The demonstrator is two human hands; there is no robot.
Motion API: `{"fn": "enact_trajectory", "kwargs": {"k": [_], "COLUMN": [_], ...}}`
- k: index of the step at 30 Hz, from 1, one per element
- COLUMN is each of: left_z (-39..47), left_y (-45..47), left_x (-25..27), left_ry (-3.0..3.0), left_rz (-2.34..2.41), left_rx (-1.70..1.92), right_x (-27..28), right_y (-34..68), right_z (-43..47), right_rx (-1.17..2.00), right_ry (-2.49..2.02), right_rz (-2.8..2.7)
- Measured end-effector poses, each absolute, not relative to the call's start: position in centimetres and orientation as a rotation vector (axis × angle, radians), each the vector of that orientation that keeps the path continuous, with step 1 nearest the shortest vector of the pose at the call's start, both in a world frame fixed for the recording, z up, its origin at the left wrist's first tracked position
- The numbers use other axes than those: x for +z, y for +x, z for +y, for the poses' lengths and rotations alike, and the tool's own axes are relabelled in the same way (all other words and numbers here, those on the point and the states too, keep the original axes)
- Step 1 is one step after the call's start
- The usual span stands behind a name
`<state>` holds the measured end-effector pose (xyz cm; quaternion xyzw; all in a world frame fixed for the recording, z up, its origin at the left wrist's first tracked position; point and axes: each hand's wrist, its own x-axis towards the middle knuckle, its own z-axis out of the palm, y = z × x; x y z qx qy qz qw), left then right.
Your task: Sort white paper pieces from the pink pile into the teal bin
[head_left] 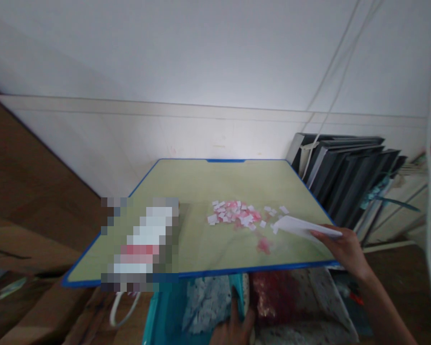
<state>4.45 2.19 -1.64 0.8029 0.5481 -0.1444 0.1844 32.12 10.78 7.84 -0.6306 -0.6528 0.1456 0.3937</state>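
My right hand point(348, 247) pinches the near right end of a thin white card point(301, 225), whose far edge is low over the board beside the loose paper squares. A pile of small white paper squares point(233, 213), mixed with pink powdery stains, lies in the middle of a pale green board point(197, 182) with a blue rim. Nearer me is a separate pink smear point(263, 245). Below the board's front edge, my left hand point(233, 328) is closed on the rim of a teal basin point(153, 314). White paper squares point(208, 302) fill part of that basin.
A pixelated pale object point(143, 239) covers the board's left side, with a white loop point(124, 316) below. Beside the basin lies a red-stained pale surface point(280, 297). Dark flat panels point(352, 172) lean against the wall at right. White cords point(430, 167) hang there.
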Motion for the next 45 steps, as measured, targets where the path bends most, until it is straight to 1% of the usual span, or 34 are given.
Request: {"fn": "enact_trajectory", "kwargs": {"k": [10,15,19,22,25,31,38,45], "left_z": [2.2,2.2,2.1,2.1,2.2,2.1,2.3,2.2], "left_y": [4.4,4.3,4.4,4.6,4.6,4.3,4.4,4.5], "left_x": [-1.4,-2.0,-2.1,-2.2,-2.3,-2.5,-1.8,-2.1], "left_ry": [2.322,2.348,2.349,2.317,2.31,2.342,2.313,2.31], "left_rz": [1.568,1.559,1.566,1.593,1.612,1.57,1.556,1.59], "left_rx": [-0.436,-0.425,-0.427,-0.451,-0.478,-0.439,-0.48,-0.461], "right_x": [7.8,8.3,8.9,9.2,9.2,8.2,8.4,9.2], "right_y": [32.2,30.6,29.7,30.3,31.5,31.8,31.5,30.8], "right_z": [11.4,12.3,13.0,12.8,12.2,12.6,12.3,11.9], "right_rx": [0.284,0.288,0.344,0.403,0.431,0.373,0.551,0.497], "right_ry": [-1.68,-1.601,-1.534,-1.569,-1.617,-1.583,-1.581,-1.546], "right_rz": [-1.44,-1.568,-1.67,-1.712,-1.669,-1.585,-1.766,-1.753]}}
